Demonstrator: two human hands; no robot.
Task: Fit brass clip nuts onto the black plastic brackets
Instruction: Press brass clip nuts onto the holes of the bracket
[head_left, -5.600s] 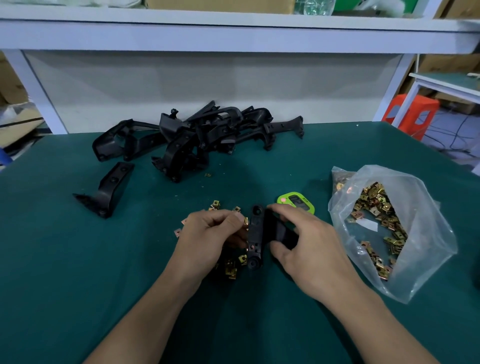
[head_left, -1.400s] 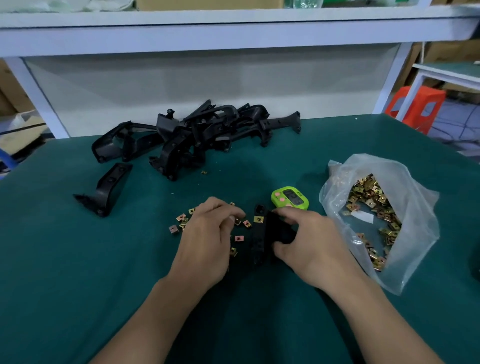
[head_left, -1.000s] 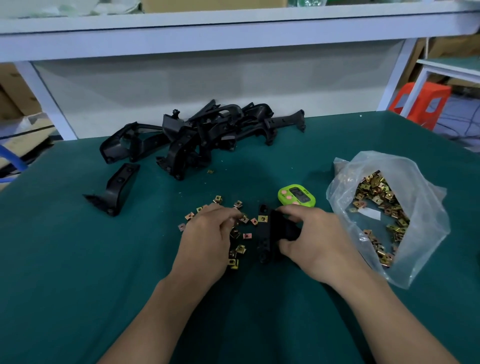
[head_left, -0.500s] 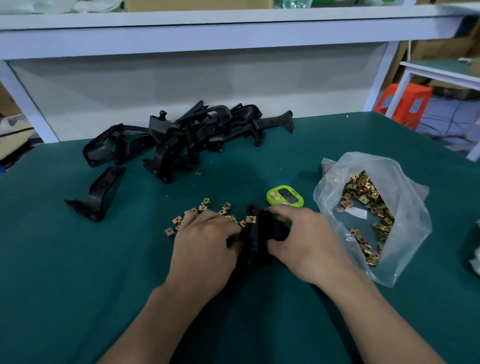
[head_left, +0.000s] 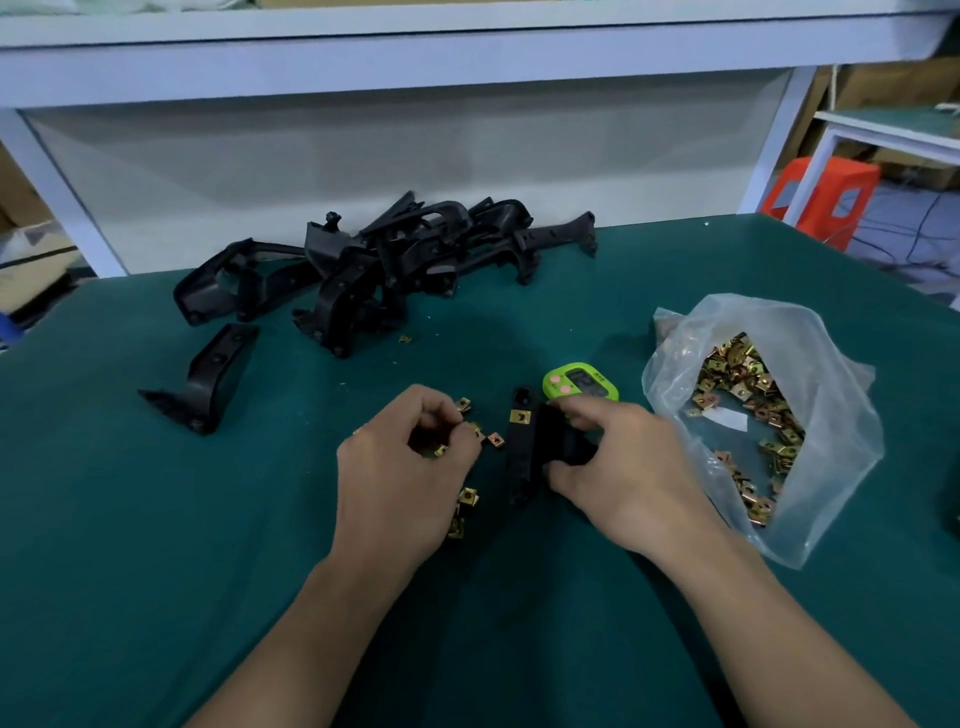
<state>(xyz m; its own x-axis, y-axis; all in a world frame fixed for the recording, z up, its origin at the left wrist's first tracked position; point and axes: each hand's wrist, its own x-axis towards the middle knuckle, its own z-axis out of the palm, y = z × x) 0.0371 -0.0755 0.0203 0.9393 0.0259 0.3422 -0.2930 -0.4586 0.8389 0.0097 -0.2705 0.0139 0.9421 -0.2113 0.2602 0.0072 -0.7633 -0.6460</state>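
My right hand (head_left: 618, 467) grips a black plastic bracket (head_left: 522, 447) that rests on the green mat; one brass clip nut (head_left: 519, 416) sits on its upper end. My left hand (head_left: 405, 478) hovers just left of the bracket with its fingers curled over several loose brass clip nuts (head_left: 470, 496), pinching one (head_left: 440, 451) at its fingertips. A pile of black brackets (head_left: 384, 265) lies at the back, and a single bracket (head_left: 208, 379) lies apart at the left.
A clear plastic bag (head_left: 826, 364) holding several brass nuts lies open at the right. A small green timer (head_left: 579, 384) sits just beyond my right hand. A white shelf frame (head_left: 467, 62) crosses the back. An orange stool (head_left: 826, 192) stands off the table's right.
My left hand has pulled slightly away from the bracket and curled over the loose nuts, picking one up. My right hand keeps its hold on the bracket, which stays in place.
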